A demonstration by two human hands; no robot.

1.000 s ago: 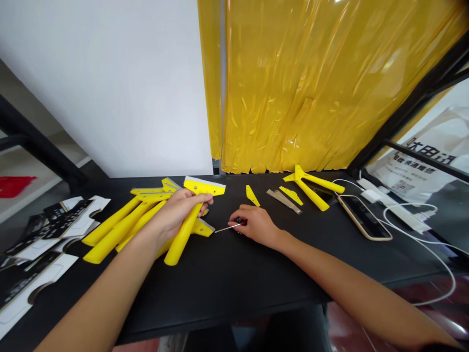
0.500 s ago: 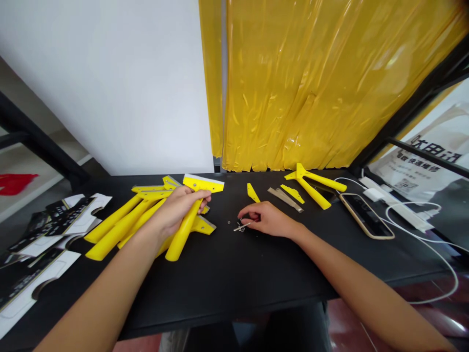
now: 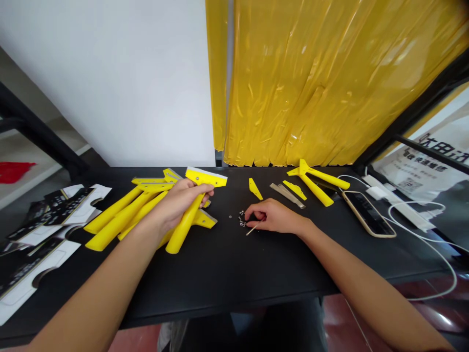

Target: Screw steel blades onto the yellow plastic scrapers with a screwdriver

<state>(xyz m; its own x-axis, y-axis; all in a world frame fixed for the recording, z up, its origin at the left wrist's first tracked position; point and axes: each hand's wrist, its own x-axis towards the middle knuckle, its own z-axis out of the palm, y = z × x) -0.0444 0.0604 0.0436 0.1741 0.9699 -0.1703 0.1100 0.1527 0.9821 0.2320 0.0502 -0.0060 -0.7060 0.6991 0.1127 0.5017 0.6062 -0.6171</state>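
Observation:
My left hand (image 3: 185, 198) is closed around the neck of a yellow scraper (image 3: 183, 230), its head with a pale blade edge pointing away from me. Under and beside that hand lie several more yellow scrapers (image 3: 113, 210). My right hand (image 3: 273, 215) rests low over the table, fingers curled, with a thin pale rod (image 3: 252, 229) sticking out from them. Its fingertips are beside a small cluster of nuts and screws (image 3: 242, 218). Farther back are a loose yellow cover plate (image 3: 254, 188), another yellow plate (image 3: 294, 190) and some metal blades (image 3: 287, 195).
Printed cards (image 3: 47, 259) are piled on the left of the black table (image 3: 227, 278). On the right are yellow scraper handles (image 3: 317, 188), a phone (image 3: 368, 212), a power strip (image 3: 403, 203) and white cables. Yellow plastic sheeting (image 3: 293, 83) hangs behind.
The rod in my right hand has swung its tip towards me, away from the small hardware. My left hand keeps its hold on the scraper. The camera view has shifted slightly.

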